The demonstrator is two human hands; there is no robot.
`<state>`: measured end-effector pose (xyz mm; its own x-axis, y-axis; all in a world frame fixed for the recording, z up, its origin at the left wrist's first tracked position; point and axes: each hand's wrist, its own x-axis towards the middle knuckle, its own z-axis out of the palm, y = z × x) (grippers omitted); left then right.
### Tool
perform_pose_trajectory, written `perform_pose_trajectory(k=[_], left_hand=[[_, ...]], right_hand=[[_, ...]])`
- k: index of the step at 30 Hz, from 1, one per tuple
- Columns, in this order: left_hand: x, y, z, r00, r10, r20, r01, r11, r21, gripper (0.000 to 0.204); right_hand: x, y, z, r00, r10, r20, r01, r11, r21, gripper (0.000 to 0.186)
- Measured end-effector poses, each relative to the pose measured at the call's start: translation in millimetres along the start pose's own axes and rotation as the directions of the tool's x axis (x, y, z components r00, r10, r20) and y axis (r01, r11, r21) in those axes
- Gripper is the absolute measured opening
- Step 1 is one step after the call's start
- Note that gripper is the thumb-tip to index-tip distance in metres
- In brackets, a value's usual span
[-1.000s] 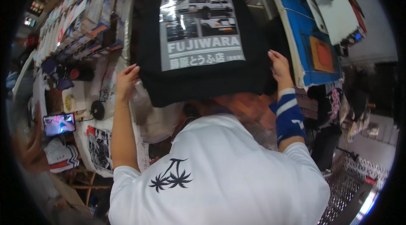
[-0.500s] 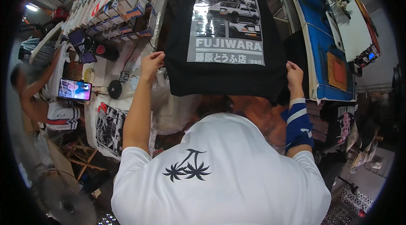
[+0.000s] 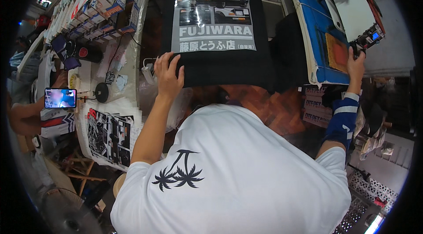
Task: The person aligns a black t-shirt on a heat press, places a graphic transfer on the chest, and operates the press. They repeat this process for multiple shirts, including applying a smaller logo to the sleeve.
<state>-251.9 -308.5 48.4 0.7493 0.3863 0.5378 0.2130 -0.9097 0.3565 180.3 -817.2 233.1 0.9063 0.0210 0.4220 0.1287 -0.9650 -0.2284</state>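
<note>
A black T-shirt lies spread in front of me, smooth over its support. On its chest sits a shiny transfer sheet with car pictures and pale lettering. My left hand rests at the shirt's near left part, fingers stretched and slightly apart on the cloth. Far to the right, my right hand is closed round a black handle of the heat press. That handle sits beside a control box with a lit blue display, below the press's white upper part.
A blue press pad with an orange-brown patch stands right of the shirt. Stacked boxes fill the table at left. Nearer are a phone on a stand and printed sheets. Another person's arm shows at far left.
My right hand has let go of the shirt and moved right to the press handle. The left has released its pinch on the shirt's edge and lies spread on the cloth. The view has shifted.
</note>
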Motion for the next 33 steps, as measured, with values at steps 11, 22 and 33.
perform_pose_trajectory(k=[11,22,33], left_hand=[[-2.3,-3.8,10.3,0.999,-0.015,0.041,0.013,0.998,0.058,0.053],[0.7,-4.6,12.2,0.992,-0.081,0.099,0.076,0.996,0.046,0.055],[58.9,-21.8,-3.9,0.841,-0.541,0.037,0.542,0.838,-0.067,0.026]], right_hand=[[12.7,-36.0,-3.8,0.945,0.231,0.231,-0.25,0.967,0.054,0.061],[-79.5,-139.4,-8.0,0.999,0.04,0.019,-0.041,0.997,0.062,0.055],[-138.3,-252.4,-18.4,0.778,-0.4,-0.484,0.574,0.765,0.291,0.103]])
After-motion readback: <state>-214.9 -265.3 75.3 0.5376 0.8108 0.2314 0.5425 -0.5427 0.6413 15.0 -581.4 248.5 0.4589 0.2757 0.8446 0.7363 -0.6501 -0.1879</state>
